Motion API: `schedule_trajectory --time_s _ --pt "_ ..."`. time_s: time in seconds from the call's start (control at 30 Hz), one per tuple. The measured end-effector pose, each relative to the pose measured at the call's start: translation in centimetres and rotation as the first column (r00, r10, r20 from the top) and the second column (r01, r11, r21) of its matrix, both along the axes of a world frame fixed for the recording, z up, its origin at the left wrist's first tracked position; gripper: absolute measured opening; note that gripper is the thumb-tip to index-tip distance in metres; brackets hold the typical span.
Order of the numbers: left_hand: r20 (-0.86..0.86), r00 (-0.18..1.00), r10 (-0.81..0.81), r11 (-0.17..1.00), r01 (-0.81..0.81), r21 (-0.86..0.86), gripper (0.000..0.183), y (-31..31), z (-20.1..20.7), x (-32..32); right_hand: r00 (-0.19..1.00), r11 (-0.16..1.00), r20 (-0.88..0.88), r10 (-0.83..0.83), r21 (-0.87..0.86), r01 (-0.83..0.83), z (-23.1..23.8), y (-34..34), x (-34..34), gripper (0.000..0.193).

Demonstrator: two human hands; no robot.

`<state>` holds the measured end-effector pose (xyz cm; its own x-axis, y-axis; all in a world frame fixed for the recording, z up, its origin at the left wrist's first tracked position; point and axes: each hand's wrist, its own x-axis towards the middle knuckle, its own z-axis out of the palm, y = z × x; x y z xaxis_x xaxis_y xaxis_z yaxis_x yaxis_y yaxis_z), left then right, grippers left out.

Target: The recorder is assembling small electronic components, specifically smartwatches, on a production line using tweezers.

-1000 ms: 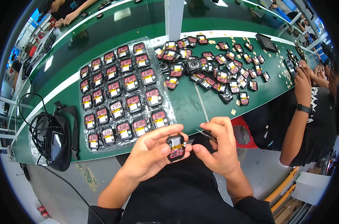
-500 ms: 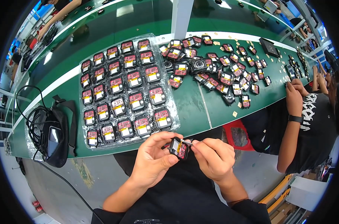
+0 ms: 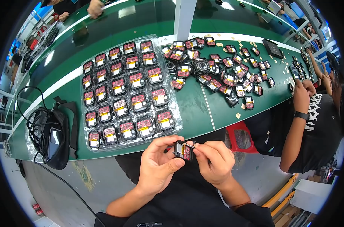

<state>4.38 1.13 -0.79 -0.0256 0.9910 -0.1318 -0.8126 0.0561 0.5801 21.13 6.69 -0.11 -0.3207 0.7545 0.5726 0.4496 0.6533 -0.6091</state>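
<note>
Red board (image 3: 186,153); green table (image 3: 191,109)

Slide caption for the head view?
Left hand holds a black-cased circuit module, right hand holds a thin tool to it, near a filled tray.

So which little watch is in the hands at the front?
The watch held in the left hand's fingers, with the right hand at its edge. The others nearby lie in the clear tray or loose on the table.
</note>
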Motion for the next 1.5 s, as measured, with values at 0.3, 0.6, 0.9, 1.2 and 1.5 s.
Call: schedule_trajectory --time_s 0.3,0.6,0.9,1.2,1.5 --pt "-0.107 0.994 0.024 1.000 -0.023 0.012 0.051 -0.1 -0.4 0.3 1.000 0.999 0.021 -0.002 0.034 0.001 -0.2 0.0 0.4 0.020" --pt "-0.057 0.996 0.075 0.997 -0.074 0.015 0.052 -0.5 -0.1 0.9 0.999 0.994 0.041 -0.001 0.108 -0.004 -0.7 -0.2 0.3 0.020" --pt "-0.125 0.981 0.151 0.988 -0.151 0.009 0.053 -0.5 0.7 1.4 0.999 0.995 0.038 -0.004 0.098 0.000 -0.4 -0.1 -0.1 0.018" --pt "-0.217 0.962 0.164 0.986 -0.162 0.027 0.053 -0.6 0.2 1.2 1.000 0.999 0.003 0.023 0.030 -0.023 -0.6 -0.4 -0.5 0.021" --pt "-0.296 0.948 0.117 0.993 -0.115 0.024 0.053 -0.3 0.3 0.9 1.000 1.000 0.019 0.019 0.003 -0.019 -0.8 -0.2 0.2 0.020"
